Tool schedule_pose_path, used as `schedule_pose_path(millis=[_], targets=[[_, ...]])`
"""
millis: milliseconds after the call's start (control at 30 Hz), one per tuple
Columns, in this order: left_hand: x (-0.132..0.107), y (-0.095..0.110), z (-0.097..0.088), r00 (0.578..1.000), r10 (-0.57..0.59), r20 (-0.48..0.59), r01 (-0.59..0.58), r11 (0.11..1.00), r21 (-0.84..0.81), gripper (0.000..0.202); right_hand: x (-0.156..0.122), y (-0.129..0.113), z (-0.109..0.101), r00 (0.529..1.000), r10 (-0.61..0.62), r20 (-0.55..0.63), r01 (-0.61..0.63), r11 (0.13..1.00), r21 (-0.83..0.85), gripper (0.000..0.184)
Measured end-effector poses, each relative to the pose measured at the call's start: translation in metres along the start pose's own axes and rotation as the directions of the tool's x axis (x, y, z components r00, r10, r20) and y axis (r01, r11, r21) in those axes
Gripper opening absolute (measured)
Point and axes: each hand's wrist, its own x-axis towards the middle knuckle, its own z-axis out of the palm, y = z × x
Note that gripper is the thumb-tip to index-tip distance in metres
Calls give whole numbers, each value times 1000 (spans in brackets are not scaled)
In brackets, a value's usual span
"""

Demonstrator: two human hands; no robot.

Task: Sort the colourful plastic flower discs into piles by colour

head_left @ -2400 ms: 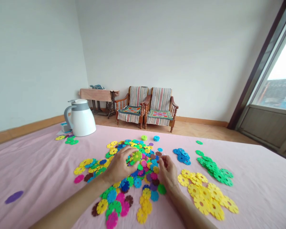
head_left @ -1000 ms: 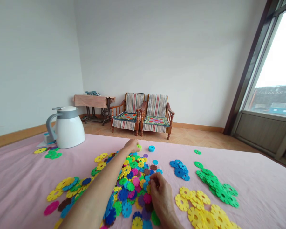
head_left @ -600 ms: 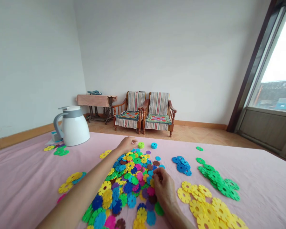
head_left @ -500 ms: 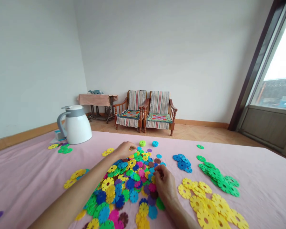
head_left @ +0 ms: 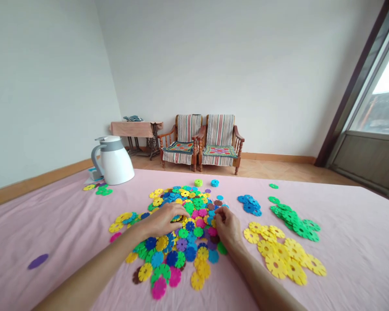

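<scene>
A mixed heap of flat plastic flower discs (head_left: 194, 203) in many colours lies on the pink cloth (head_left: 52, 224). My left hand (head_left: 164, 219) rests on the heap's left side, its fingers curled down onto the discs near a yellow one. Just to the right, my right hand (head_left: 229, 228) sits on the heap's right edge with thumb and fingers pinched together. What either hand holds is hidden. Beyond the heap stand a small lime-green stack (head_left: 198, 182) and a small blue stack (head_left: 215, 183).
Sorted groups lie to the right: yellow discs (head_left: 283, 255), green discs (head_left: 293, 219), blue discs (head_left: 249, 205). A white jug (head_left: 115, 160) stands far left with a few discs (head_left: 97, 189) beside it. A purple disc (head_left: 38, 261) lies alone near left. Two wooden chairs (head_left: 201, 142) stand beyond.
My left hand reached out to the lime-green stack at the far side, then drew back onto the heap. My right hand stayed pinched at the heap's right edge.
</scene>
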Motion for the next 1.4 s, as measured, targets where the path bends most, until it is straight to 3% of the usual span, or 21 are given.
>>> schedule_pose_path(millis=[233, 367, 433, 500, 700, 1000, 1200, 1400], targets=[[-12, -3, -6, 967, -138, -216, 151, 988, 44, 32, 1, 0, -1, 1000, -9, 22, 11, 998, -66, 21], [-13, -1, 2, 884, -232, -406, 267, 963, 31, 24, 1, 1, -1, 999, -29, 37, 33, 994, -105, 22], [-16, -1, 11, 835, -229, -500, 287, 957, 42, 22, 0, 1, -1, 998, -43, 46, 49, 991, -123, 22], [-20, -3, 20, 815, -196, -545, 273, 960, 63, 22, -1, -1, -1, 997, -61, 56, 69, 987, -144, 23], [-28, -15, 32, 820, -155, -551, 264, 956, 125, 20, 8, -14, 4, 974, -176, 145, 206, 950, -234, 22], [-28, -14, 34, 854, -121, -506, 211, 969, 124, 19, 37, -41, 38, 918, -212, 336, 338, 860, -382, 29], [-30, -18, 33, 863, -114, -493, 204, 970, 133, 19, 44, -40, 44, 928, -174, 330, 310, 851, -424, 29], [-30, -19, 34, 868, -89, -488, 184, 971, 150, 18, 33, -33, 36, 945, -185, 271, 273, 901, -336, 27]])
